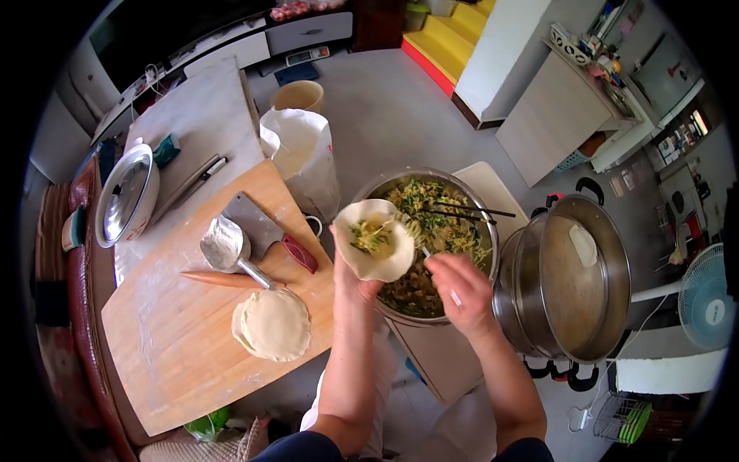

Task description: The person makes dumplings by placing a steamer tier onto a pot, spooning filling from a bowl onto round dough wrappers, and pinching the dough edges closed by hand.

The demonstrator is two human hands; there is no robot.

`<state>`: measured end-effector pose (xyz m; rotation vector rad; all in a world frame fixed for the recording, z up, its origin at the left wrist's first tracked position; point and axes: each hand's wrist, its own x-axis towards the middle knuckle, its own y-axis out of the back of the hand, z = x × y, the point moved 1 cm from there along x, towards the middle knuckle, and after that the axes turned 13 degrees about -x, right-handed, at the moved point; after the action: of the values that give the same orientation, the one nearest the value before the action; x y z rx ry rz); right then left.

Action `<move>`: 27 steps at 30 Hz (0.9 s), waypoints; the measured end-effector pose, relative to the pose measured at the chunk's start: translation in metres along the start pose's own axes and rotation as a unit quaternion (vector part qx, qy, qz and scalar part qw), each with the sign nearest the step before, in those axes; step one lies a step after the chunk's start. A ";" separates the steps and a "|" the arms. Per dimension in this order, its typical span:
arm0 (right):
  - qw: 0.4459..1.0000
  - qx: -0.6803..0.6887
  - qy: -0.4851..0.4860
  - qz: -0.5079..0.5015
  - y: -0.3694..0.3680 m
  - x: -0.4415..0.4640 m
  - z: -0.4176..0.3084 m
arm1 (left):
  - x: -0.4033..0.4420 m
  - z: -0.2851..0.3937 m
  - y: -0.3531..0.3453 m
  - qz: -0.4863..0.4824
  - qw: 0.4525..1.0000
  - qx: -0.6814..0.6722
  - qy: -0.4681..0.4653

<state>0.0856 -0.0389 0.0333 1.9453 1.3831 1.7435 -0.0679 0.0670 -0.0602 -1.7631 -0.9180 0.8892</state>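
Dough wrapper, round and cupped, with filling at its centre: located in the left hand, above the near left rim of the filling bowl. Its edge is raised and wavy.

Wooden board: lies on the table, lightly floured. Steamer: metal, in stacked tiers, standing to the right of the filling bowl; one pale, folded dough piece lies inside, towards the far side. Filling bowl: metal, wide, holding a mix of green and yellow shreds with darker pieces. White bag: upright and open, between the wooden board and the filling bowl.

Cleaver: flat on the wooden board, red handle towards the person. Dough stack: round, pale, near the board's edge closest to the person. Metal scoop: coated with flour, handle crossing above the rolling pin, its tip reaching the dough stack. Chopsticks: dark, laid across the filling and over the far right rim.

Left hand: gripping the wrapper from below, fingers curved round it. Right hand: fingers closed on a slim utensil, its working end obscured by filling beside the wrapper.
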 end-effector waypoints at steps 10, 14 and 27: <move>0.936 -0.004 -0.345 -0.064 -0.047 -0.055 0.083 | -0.011 0.031 -0.015 -0.012 0.999 0.016 -0.032; 0.926 0.053 -0.359 -0.106 -0.079 -0.065 0.081 | -0.010 0.038 -0.014 -0.002 0.999 -0.006 -0.053; 0.631 0.513 -0.579 -0.057 -0.118 -0.071 0.067 | -0.010 0.049 -0.005 -0.079 0.996 -0.019 -0.020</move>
<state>0.0923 0.0032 -0.1133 2.3956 1.7900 -0.7816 -0.1154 0.0792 -0.0692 -1.6834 -1.0913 0.8112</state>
